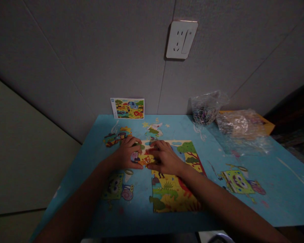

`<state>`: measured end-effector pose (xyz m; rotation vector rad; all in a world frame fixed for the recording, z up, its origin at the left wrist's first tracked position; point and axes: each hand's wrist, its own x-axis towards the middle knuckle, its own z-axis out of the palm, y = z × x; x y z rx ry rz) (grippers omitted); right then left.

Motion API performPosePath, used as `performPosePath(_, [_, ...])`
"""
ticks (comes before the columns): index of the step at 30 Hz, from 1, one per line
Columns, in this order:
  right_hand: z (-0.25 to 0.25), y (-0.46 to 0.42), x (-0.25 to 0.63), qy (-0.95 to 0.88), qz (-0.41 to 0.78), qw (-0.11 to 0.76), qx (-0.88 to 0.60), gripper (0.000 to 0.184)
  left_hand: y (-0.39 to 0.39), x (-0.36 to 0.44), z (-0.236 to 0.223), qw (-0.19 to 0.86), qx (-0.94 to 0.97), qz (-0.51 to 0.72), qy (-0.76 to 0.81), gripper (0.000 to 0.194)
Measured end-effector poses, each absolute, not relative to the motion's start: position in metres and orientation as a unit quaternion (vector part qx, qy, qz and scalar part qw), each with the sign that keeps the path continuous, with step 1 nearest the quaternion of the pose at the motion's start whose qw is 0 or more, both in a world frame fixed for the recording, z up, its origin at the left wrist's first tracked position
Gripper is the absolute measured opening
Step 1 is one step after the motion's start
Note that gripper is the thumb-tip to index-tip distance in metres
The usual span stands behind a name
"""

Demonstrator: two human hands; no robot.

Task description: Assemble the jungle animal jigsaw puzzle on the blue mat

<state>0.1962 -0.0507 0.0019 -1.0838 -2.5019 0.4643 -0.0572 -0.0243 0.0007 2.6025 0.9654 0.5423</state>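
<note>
A partly assembled jigsaw puzzle (167, 192) with a savanna animal picture lies flat on the table. At its upper left edge, a small puzzle section (145, 160) with an orange animal sits between my two hands. My left hand (128, 153) grips this section from the left, thumb low and fingers curved over the top. From the right, my right hand (166, 157) bends over the puzzle, its thumb and fingers on the same section. The right hand hides part of the puzzle. Loose puzzle pieces (111, 139) lie just beyond my left hand.
More pieces (154, 131) lie behind the puzzle. A reference picture card (129, 108) leans against the wall. Clear plastic bags (205, 109) and a yellow-orange box (264, 123) stand at the back right of the blue cartoon-printed table (91, 189). A wall socket (181, 39) is above.
</note>
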Motion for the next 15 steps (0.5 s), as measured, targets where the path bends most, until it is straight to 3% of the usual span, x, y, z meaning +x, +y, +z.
performPosePath(15, [-0.004, -0.0491, 0.1983, -0.901, 0.139, 0.182, -0.368, 0.059, -0.0257, -0.0579, 0.0057, 0.15, 0.918, 0.19, 0.314, 0.043])
